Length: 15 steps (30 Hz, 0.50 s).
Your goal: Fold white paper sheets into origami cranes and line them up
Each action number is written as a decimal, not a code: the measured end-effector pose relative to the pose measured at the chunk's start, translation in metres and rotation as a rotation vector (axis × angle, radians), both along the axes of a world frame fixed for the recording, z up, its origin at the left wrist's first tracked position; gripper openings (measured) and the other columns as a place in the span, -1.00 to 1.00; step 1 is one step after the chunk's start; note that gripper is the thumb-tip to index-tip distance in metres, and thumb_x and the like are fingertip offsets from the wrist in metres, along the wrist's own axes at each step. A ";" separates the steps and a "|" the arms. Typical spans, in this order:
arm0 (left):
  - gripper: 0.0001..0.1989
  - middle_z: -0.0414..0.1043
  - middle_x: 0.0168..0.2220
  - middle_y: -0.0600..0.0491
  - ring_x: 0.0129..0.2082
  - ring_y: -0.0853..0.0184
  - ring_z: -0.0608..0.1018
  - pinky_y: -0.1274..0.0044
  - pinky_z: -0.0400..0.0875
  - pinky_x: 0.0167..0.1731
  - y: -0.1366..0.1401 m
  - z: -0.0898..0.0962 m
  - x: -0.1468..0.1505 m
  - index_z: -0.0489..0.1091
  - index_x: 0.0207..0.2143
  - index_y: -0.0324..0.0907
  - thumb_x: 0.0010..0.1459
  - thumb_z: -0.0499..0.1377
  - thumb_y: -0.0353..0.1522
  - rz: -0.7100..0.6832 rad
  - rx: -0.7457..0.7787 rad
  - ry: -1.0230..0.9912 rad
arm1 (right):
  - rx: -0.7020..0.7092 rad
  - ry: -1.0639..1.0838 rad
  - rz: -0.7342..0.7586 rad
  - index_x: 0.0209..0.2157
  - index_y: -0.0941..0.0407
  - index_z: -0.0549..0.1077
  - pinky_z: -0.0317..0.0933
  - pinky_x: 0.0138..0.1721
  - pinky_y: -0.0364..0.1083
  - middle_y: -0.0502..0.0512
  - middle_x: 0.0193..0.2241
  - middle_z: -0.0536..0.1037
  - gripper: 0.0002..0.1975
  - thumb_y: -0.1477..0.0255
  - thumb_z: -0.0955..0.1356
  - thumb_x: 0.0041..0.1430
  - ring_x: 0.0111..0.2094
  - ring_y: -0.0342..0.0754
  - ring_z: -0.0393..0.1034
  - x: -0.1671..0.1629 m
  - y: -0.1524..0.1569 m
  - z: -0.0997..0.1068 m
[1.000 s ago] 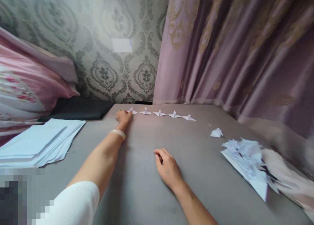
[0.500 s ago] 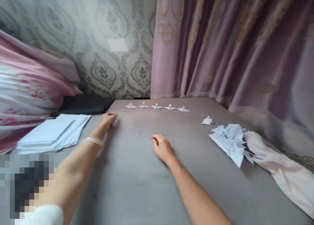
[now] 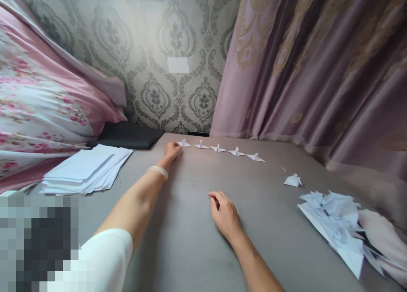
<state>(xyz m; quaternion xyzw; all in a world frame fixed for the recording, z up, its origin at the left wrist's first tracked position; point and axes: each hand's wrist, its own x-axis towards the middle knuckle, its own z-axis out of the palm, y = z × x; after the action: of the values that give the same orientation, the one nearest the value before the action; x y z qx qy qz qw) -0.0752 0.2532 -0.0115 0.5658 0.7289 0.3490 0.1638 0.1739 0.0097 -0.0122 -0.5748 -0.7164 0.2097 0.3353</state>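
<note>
At upper centre, the left hand (image 3: 172, 148) touches the leftmost paper bird (image 3: 185, 143), grip unclear, perhaps evening the row (image 3: 218, 148); the right hand (image 3: 224, 212) lies curled, empty.

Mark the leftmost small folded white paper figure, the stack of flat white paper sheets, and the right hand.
Leftmost small folded white paper figure (image 3: 184, 143): head view, upright middle.
Stack of flat white paper sheets (image 3: 80, 166): head view, top sheet.
Right hand (image 3: 225, 213): head view, back.

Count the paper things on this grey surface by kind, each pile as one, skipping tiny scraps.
Folded pieces in the row: 5
Lone folded piece: 1
Heap of folded paper: 1
Stack of sheets: 1
Total: 8
</note>
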 end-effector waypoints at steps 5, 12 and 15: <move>-0.69 0.47 -0.08 -0.23 0.01 0.02 0.43 0.34 0.30 -0.06 0.016 0.003 0.023 0.46 -0.19 -0.24 0.06 0.21 -0.23 0.117 -0.075 0.101 | -0.036 0.002 -0.011 -0.19 0.08 0.44 0.24 -0.20 -0.11 0.07 -0.24 0.52 -0.72 0.46 0.15 0.22 -0.25 -0.06 0.42 0.000 0.000 0.002; -0.68 0.35 0.00 -0.08 -0.10 0.25 0.47 0.31 0.43 -0.13 0.015 0.013 0.045 0.31 0.01 -0.21 0.24 0.11 -0.28 0.245 -0.146 0.172 | -0.010 0.003 0.001 -0.20 0.09 0.45 0.27 -0.20 -0.11 0.09 -0.23 0.53 -0.71 0.36 0.15 0.23 -0.26 -0.07 0.45 0.005 0.005 -0.008; -0.67 0.34 0.00 -0.08 -0.09 0.24 0.47 0.30 0.43 -0.12 0.011 0.016 0.045 0.31 0.01 -0.22 0.23 0.11 -0.27 0.244 -0.155 0.177 | -0.007 -0.017 0.015 -0.19 0.08 0.45 0.29 -0.23 -0.09 0.10 -0.23 0.53 -0.70 0.33 0.15 0.23 -0.28 -0.05 0.44 0.007 0.008 -0.010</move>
<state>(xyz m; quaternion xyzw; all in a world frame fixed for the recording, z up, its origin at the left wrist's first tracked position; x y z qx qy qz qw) -0.0303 0.2641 0.0042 0.4875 0.8283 0.2580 0.0984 0.1814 0.0179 -0.0220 -0.5724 -0.7226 0.2098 0.3258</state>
